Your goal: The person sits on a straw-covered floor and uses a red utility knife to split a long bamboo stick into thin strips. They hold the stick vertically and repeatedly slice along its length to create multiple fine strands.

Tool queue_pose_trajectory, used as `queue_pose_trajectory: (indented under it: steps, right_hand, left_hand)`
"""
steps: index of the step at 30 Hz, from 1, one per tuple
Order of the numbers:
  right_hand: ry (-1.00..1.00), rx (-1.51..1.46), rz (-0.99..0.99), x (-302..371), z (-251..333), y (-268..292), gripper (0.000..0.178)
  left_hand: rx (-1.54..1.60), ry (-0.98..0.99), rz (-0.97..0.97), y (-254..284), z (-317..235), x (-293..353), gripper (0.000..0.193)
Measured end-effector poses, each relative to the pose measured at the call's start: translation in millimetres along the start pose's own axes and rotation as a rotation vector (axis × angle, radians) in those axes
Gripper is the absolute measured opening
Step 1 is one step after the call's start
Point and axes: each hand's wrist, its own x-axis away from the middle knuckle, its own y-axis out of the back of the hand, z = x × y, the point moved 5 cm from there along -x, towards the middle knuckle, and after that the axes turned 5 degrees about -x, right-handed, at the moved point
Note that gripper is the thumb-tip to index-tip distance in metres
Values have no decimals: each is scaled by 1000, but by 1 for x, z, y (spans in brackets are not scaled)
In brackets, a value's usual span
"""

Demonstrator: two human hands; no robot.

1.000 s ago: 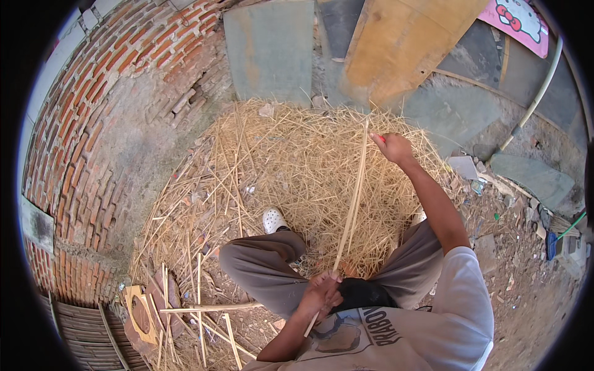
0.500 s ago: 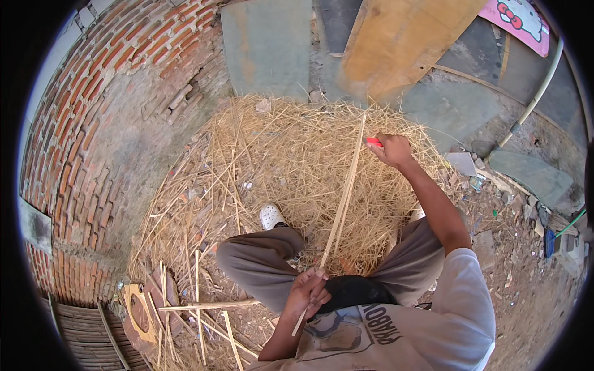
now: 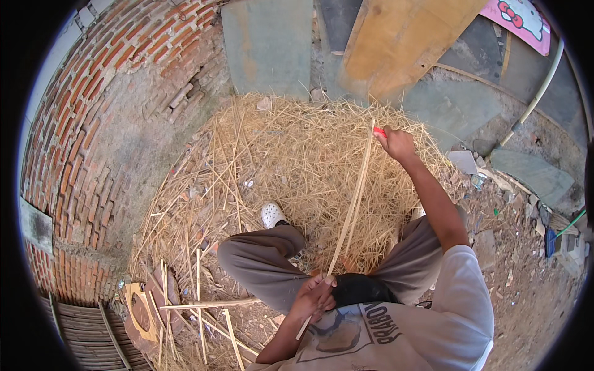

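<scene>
My left hand (image 3: 314, 297) is closed around the lower part of a long pale bamboo strip (image 3: 351, 226), close to my lap. The strip slants away from me over the straw-like shavings, and its far portion looks split into thin lengths lying side by side. At its far end, my right hand (image 3: 397, 144) grips a red-handled tool (image 3: 379, 132), my arm stretched out. The tool's red end meets or nearly meets the strip; its blade, if any, cannot be made out. A black pad (image 3: 359, 290) rests on my lap.
A heap of dry shavings (image 3: 297, 161) spreads before my crossed legs. Several cut strips (image 3: 210, 303) lie at lower left beside a board with a round hole (image 3: 141, 312). A brick wall (image 3: 80, 148) rises at left; grey and tan panels (image 3: 269, 49) stand at the back.
The strip's far end has swung slightly right. My right hand with the red-handled tool has shifted a little right and away; my left hand has moved slightly right, still gripping the strip.
</scene>
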Motion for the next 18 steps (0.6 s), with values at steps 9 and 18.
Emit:
queue_pose_trajectory:
  steps: [9, 18]
  right_hand:
    - [-684, -1165, 630, 12, 1, -24, 72]
    - [87, 132, 89, 12, -10, 2, 58]
  left_hand:
    - [-5, -25, -12, 16, 1, -2, 22]
    - [-26, 15, -63, 17, 2, 15, 19]
